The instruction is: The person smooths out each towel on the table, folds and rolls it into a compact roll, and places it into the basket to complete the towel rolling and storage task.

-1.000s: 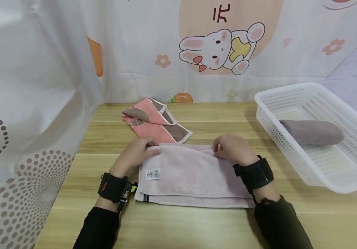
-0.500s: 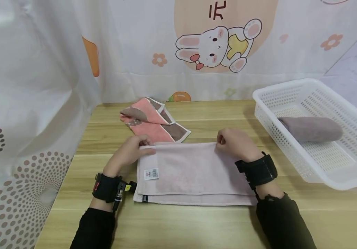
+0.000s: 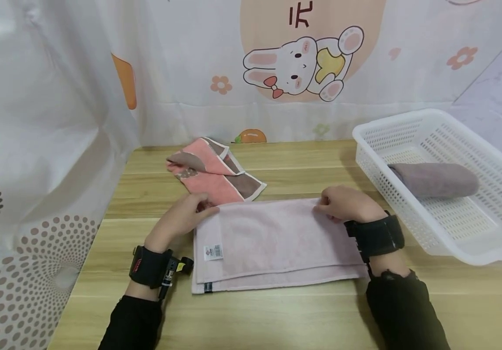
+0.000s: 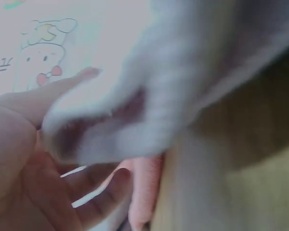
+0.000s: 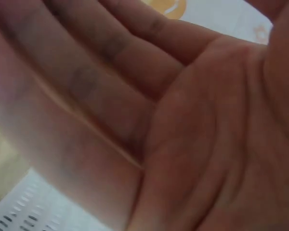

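Note:
A pale pink towel (image 3: 273, 238), folded in layers, lies on the table with a white label (image 3: 213, 252) near its left end and a small dark tag at the near left corner. My left hand (image 3: 181, 218) pinches its far left corner; in the left wrist view the thumb lies over the folded edge (image 4: 101, 139) and fingers show below it. At the far right corner, my right hand (image 3: 348, 204) grips the towel's far edge between thumb and fingers. The right wrist view is filled by the palm (image 5: 197, 125), and the towel is hidden there.
Behind the towel lies a crumpled coral and brown cloth (image 3: 216, 170) with white trim. A white slotted basket (image 3: 408, 223) stands at the right, holding a rolled grey-brown towel (image 3: 439, 180). A printed curtain (image 3: 181, 58) hangs behind the wooden table (image 3: 251, 321).
My right hand has shifted right along the far edge, which now lies straighter. The towel has turned slightly, its near right corner moving away. The left hand keeps its corner.

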Demonstrator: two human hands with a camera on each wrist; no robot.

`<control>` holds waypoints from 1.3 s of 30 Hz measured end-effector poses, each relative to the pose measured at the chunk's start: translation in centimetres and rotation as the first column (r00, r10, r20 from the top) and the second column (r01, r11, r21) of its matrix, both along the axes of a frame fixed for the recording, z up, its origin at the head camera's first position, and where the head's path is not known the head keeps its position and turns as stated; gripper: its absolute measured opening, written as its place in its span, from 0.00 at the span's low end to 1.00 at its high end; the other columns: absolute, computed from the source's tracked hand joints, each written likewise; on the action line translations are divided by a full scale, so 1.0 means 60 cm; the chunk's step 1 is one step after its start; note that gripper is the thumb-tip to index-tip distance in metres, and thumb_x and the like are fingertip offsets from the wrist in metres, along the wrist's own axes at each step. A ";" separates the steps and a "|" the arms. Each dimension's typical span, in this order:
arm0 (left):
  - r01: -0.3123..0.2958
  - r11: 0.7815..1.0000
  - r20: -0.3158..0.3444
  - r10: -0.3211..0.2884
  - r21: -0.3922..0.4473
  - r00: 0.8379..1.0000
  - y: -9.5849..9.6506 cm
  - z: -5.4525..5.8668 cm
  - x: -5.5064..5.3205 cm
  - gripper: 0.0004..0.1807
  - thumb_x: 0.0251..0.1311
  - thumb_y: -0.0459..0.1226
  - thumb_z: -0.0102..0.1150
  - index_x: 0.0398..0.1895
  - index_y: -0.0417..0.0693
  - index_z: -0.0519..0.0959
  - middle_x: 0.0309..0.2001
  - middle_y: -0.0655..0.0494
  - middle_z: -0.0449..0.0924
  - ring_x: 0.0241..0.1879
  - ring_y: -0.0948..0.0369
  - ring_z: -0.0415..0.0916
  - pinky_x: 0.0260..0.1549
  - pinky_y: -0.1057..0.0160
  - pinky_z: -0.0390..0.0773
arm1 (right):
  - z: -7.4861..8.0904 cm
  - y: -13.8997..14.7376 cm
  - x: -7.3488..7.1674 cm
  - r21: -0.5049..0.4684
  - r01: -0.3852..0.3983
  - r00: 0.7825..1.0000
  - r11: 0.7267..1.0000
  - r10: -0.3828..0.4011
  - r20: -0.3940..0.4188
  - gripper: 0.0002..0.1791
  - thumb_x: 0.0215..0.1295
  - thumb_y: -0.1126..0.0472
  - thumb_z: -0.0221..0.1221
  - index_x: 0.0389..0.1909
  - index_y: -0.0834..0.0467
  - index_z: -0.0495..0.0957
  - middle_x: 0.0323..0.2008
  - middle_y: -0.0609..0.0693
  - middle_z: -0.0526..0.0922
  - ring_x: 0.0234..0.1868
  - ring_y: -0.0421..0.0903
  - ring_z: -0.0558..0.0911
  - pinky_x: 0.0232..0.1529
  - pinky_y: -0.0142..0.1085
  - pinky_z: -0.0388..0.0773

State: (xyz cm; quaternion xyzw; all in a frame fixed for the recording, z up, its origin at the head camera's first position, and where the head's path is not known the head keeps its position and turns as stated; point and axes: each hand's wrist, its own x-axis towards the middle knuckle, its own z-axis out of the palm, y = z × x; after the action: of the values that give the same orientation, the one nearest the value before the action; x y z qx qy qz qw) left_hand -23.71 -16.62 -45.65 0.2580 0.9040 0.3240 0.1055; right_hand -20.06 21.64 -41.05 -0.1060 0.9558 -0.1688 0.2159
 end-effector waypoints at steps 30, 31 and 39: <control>0.679 0.717 0.399 -0.676 0.160 0.620 0.068 0.031 0.215 0.14 0.72 0.47 0.54 0.29 0.52 0.78 0.23 0.74 0.72 0.22 0.82 0.64 0.26 0.78 0.71 | -0.039 -0.045 -0.006 -0.234 -0.353 0.930 0.906 0.312 -0.193 0.25 0.72 0.66 0.52 0.68 0.67 0.67 0.68 0.65 0.69 0.71 0.61 0.65 0.71 0.53 0.60; 0.691 0.708 0.398 -0.682 0.148 0.614 0.069 0.038 0.207 0.13 0.72 0.47 0.54 0.30 0.52 0.79 0.23 0.73 0.73 0.22 0.82 0.64 0.26 0.78 0.71 | -0.038 -0.043 -0.006 -0.244 -0.340 0.932 0.908 0.292 -0.213 0.24 0.72 0.65 0.53 0.67 0.67 0.68 0.66 0.65 0.71 0.70 0.61 0.67 0.70 0.53 0.61; 0.523 0.849 0.082 -0.528 0.080 0.845 0.133 0.066 0.091 0.07 0.71 0.39 0.56 0.40 0.49 0.83 0.36 0.62 0.82 0.36 0.71 0.75 0.39 0.69 0.77 | -0.060 0.000 0.007 -0.341 -0.136 0.945 0.930 0.018 -0.327 0.13 0.68 0.65 0.59 0.50 0.66 0.79 0.46 0.58 0.83 0.46 0.52 0.81 0.50 0.48 0.79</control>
State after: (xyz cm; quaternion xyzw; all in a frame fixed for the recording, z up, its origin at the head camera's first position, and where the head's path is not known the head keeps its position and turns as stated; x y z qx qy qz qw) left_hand -18.23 -8.65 -41.67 0.4816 0.7832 0.3200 0.2287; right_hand -19.63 21.63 -44.63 -0.2074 0.9260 -0.3124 0.0427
